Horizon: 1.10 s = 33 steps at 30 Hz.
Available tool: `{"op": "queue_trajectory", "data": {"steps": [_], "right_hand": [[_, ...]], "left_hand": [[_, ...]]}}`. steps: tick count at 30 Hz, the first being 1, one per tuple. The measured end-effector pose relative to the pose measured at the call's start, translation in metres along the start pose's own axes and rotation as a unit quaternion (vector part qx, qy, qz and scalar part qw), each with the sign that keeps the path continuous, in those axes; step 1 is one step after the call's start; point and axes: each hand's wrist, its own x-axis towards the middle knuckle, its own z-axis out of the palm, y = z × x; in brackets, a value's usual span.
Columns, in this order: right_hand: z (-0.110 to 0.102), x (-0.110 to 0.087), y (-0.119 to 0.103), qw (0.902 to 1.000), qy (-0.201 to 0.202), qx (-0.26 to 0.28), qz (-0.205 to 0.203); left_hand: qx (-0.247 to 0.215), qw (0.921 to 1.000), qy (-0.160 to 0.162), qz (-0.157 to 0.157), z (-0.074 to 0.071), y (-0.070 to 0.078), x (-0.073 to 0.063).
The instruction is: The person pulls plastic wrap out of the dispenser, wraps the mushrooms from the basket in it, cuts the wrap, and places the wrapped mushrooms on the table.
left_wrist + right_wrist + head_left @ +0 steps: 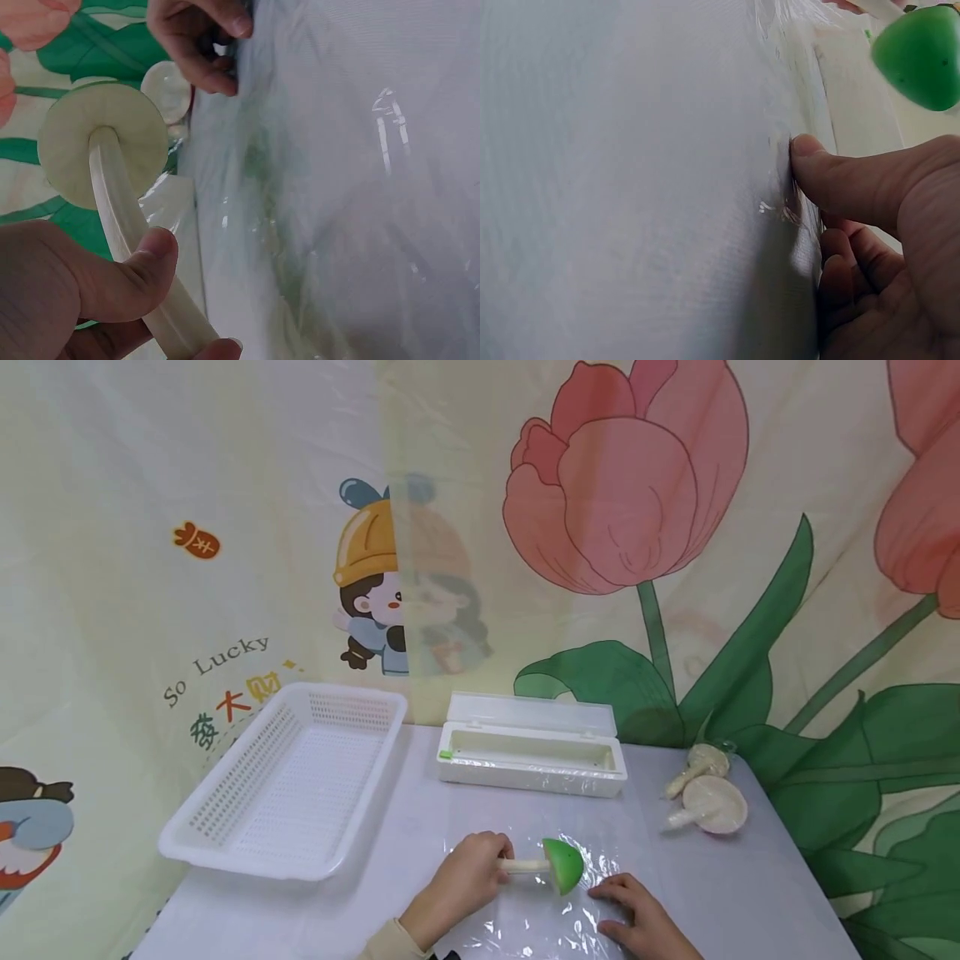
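My left hand grips a mushroom-shaped object by its pale stem, thumb against fingers. Its green cap points right, held over a sheet of clear plastic film on the table. In the left wrist view the pale underside of the cap faces the camera. My right hand is at the film's right side, thumb and index finger apart. In the right wrist view its thumb touches the film-covered surface; the other fingers are bent and partly in shadow.
A white perforated basket stands at the left. Behind the film is a long white box, its clear lid raised. Two film-wrapped mushroom shapes, a round-capped one and a tan one, lie at right. Printed cloth hangs behind.
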Motion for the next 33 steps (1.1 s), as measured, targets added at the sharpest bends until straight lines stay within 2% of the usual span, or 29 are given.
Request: {"op": "queue_trajectory", "data": {"steps": [3, 6, 11, 14, 19, 25, 30, 33], "right_hand": [[-0.001, 0.001, 0.001, 0.9997, -0.007, 0.010, 0.021], [-0.001, 0.000, 0.001, 0.9989, -0.008, 0.019, 0.041], [-0.001, -0.003, -0.001, 0.9988, -0.005, 0.034, 0.035], [0.000, -0.004, -0.003, 0.9986, 0.001, 0.040, 0.034], [0.000, -0.004, -0.005, 0.9978, 0.012, 0.051, 0.039], [-0.004, -0.012, -0.009, 0.9956, 0.023, 0.063, 0.065], [-0.010, -0.024, -0.006, 0.9946, 0.010, 0.048, 0.092], [-0.015, -0.030, -0.001, 0.9933, -0.014, 0.048, 0.105]], "left_hand": [[0.004, 0.9999, 0.011, 0.009, 0.012, -0.002, -0.004], [0.007, 1.0000, 0.005, 0.005, 0.021, -0.002, -0.008], [0.017, 0.9995, -0.024, -0.011, 0.028, 0.000, -0.012], [0.021, 0.9994, -0.025, -0.010, 0.032, 0.003, -0.013], [0.032, 0.9991, -0.027, -0.009, 0.036, 0.006, -0.013], [0.038, 0.9981, -0.040, -0.027, 0.036, 0.007, -0.014], [0.029, 0.9980, -0.044, -0.036, 0.036, 0.005, -0.015], [0.031, 0.9982, -0.041, -0.032, 0.036, 0.004, -0.016]]}}
